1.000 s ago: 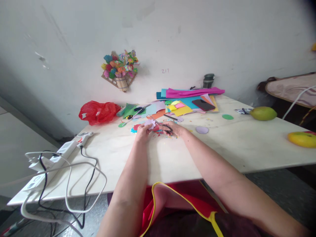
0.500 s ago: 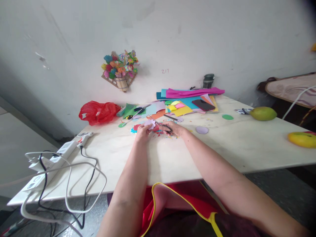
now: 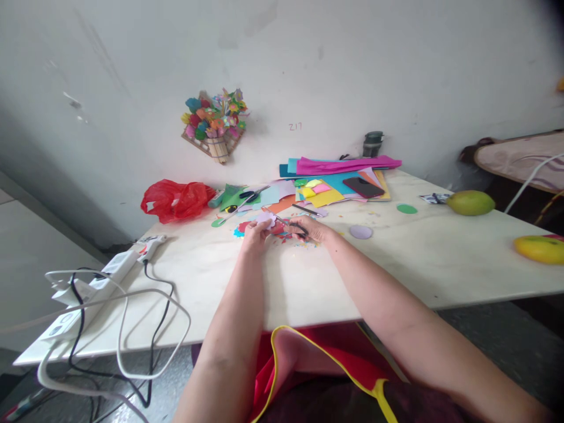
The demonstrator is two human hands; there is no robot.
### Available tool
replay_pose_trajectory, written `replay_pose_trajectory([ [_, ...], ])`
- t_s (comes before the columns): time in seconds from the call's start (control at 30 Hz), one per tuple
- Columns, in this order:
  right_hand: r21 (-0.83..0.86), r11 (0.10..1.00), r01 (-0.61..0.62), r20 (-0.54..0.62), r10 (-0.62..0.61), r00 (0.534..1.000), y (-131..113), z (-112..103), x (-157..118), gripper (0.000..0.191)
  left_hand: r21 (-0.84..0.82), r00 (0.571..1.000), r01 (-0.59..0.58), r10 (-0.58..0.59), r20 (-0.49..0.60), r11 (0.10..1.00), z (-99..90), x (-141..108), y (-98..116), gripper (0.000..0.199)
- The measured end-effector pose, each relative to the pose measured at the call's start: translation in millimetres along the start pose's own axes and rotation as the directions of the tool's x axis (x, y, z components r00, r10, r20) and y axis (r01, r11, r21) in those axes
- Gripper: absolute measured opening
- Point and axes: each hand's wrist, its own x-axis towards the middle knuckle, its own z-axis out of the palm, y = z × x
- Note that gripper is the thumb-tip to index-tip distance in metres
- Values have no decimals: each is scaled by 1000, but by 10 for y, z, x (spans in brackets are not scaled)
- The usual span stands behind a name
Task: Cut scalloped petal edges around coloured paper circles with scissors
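Note:
My left hand (image 3: 256, 231) pinches a lilac paper piece (image 3: 265, 219) with a scalloped edge, held just above the table. In my right hand (image 3: 309, 228) is a pair of scissors (image 3: 301, 231) with dark handles, its blades pointing left at the lilac paper's edge. Beneath both hands lie red and blue paper cutouts (image 3: 242, 227) and small coloured scraps (image 3: 304, 243). A plain lilac paper circle (image 3: 361, 232) rests on the table to the right of my right hand. My fingers partly hide the scissor handles and the paper.
Behind the hands are coloured paper sheets (image 3: 332, 198), a phone (image 3: 363, 187), a pen (image 3: 307, 210) and other scissors (image 3: 249, 197). A red plastic bag (image 3: 176, 201) sits back left, a power strip (image 3: 90, 294) with cables front left. Two mangoes (image 3: 470, 202) lie at right.
The lilac paper has turned and shifted slightly in my left hand. The scissor blades seem closer together at its edge. Both arms stay nearly where they were.

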Motion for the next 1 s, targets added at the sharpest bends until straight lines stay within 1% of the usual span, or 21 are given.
replay_pose_trajectory([
  [0.2,5,1000,-30,-9,30,1000,-51,12,-35,38,21,1000,4,-4,-16,1000,-9,11,-6,26],
  [0.43,11,998,-55,-9,55,998,-19,0,-28,38,37,999,-2,4,-41,999,-25,11,4,32],
  [0.67,29,999,-29,-10,30,1000,30,-19,-1,36,52,1000,-2,3,-22,999,-40,26,-8,31],
  [0.83,-15,1000,-13,-28,12,1000,-20,-3,-18,34,59,1000,3,-3,7,998,-61,37,-29,30],
  [1.0,-23,1000,-21,-32,20,999,-65,14,-35,33,76,1000,4,-5,12,997,-44,24,-24,36],
])
